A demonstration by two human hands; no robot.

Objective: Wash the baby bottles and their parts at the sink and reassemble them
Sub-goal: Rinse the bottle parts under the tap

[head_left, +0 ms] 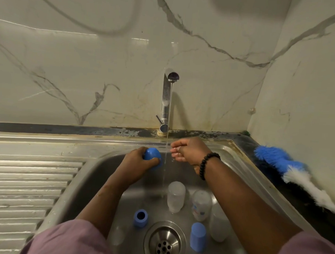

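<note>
My left hand (138, 161) grips a blue bottle cap (152, 154) just left of the running water stream (167, 145). On the other side of the stream my right hand (186, 150) is held with relaxed fingers in the water and holds nothing. Down in the steel sink (96, 173) stand two clear bottles (176, 196) (201, 205), a blue ring collar (140, 218) and a blue cap (198, 237). A further clear part (219, 230) lies at the right and another (116, 236) at the left of the drain.
The tap (166, 100) rises behind the basin against a marble wall. A ribbed draining board (28, 182) lies to the left. A blue and white bottle brush (292, 169) rests on the dark counter at the right. The drain (164, 242) sits at the basin's front.
</note>
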